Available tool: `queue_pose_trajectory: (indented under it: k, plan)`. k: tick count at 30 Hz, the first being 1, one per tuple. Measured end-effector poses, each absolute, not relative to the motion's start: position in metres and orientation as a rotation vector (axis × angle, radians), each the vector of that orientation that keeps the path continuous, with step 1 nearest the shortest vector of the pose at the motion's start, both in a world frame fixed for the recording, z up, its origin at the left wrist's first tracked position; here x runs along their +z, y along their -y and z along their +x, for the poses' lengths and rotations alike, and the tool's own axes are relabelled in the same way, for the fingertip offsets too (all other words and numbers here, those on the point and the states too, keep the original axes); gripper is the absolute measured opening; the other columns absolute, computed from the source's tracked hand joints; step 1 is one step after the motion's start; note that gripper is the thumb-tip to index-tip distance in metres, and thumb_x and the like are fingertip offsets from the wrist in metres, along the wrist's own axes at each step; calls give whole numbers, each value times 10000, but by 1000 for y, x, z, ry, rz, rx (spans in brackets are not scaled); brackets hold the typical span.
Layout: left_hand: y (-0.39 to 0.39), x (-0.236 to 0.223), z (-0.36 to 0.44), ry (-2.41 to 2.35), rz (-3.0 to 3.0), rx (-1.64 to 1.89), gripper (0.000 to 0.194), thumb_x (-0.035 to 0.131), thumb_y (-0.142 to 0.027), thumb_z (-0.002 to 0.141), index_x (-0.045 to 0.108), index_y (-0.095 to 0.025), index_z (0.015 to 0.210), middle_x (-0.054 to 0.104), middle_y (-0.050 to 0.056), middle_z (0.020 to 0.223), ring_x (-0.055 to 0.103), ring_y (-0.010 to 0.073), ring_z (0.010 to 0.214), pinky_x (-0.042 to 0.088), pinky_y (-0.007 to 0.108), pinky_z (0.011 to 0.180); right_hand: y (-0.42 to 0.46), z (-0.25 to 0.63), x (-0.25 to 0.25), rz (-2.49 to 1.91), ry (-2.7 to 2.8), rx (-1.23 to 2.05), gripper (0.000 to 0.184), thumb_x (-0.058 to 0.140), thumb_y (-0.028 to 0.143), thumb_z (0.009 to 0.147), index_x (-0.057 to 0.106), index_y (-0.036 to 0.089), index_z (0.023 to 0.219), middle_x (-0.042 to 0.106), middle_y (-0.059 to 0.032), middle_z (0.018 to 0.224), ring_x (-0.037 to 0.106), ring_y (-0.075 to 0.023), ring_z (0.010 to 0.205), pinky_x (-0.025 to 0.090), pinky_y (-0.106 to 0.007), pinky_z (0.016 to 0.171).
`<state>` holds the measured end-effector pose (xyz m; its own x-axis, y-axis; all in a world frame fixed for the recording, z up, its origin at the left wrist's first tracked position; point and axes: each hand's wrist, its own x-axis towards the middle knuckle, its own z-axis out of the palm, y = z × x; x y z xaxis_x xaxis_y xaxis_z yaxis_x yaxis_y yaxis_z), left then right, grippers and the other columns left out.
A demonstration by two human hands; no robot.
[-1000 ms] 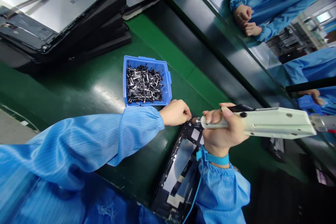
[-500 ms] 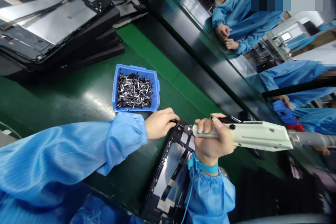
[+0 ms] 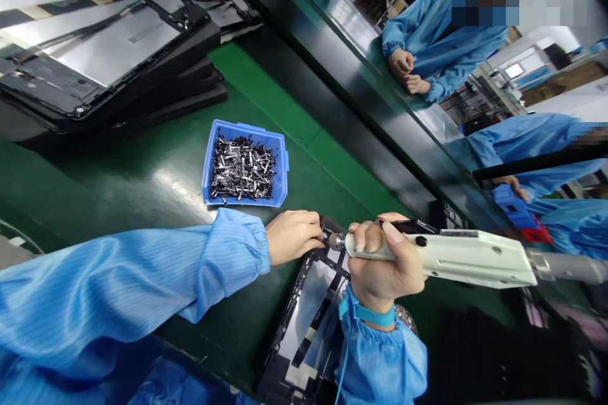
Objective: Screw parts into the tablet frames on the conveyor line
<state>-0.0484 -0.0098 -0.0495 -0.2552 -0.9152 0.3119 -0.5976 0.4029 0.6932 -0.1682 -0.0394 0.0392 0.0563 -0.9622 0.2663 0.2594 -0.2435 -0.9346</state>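
1. Right hand [image 3: 387, 266], four o'clock on my feed: fingers wrapped round a pale power driver [image 3: 475, 256], firmly clamped. Its body runs back toward three o'clock; its metal nose [image 3: 339, 241] points to nine.
2. Left hand [image 3: 294, 237], just below centre at six: fingers bunched together right beside the driver's nose. I can't tell whether they pinch anything; too small.
3. Dark-framed panel [image 3: 308, 313], six o'clock, lying slanted under both hands, silvery inside. Its upper end sits at the left fingertips. Whether the driver's tip touches it, I can't tell.
4. Blue wristband [image 3: 373, 313] on the right wrist, thin cord dropping toward six.
5. Blue bin [image 3: 281, 186], nine o'clock near centre, just beyond the left hand. I see a heap of small black-and-silver parts [image 3: 243, 168] inside.
6. Stack of similar panels [image 3: 142, 54], ten o'clock, on the green bench [image 3: 156, 155].
7. Across the bench, between one and two: a co-worker's hands [image 3: 408, 73], close together. Another co-worker's hand [image 3: 513, 186] at three, by a second blue bin [image 3: 509, 204].
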Motion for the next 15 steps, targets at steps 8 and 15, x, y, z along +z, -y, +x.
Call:
queue_pose_trajectory:
  k: [8,15]
  plan:
    - [9,-56,-49,1891,1184,-581,166,558,-217,932,707,-157,890,633,31,884,576,130,810,443,219,755,39,-169,41,-1203,-820,-1431,108,627,251,676,632,157,728,399,77,401,405,-89,358,441,-246,476]
    - [8,-51,-50,1908,1218,-631,177,547,-183,929,719,-167,890,637,27,873,582,126,805,443,221,751,39,-170,40,-1203,-833,-1436,103,612,249,675,645,166,727,409,71,400,416,-97,362,454,-262,502]
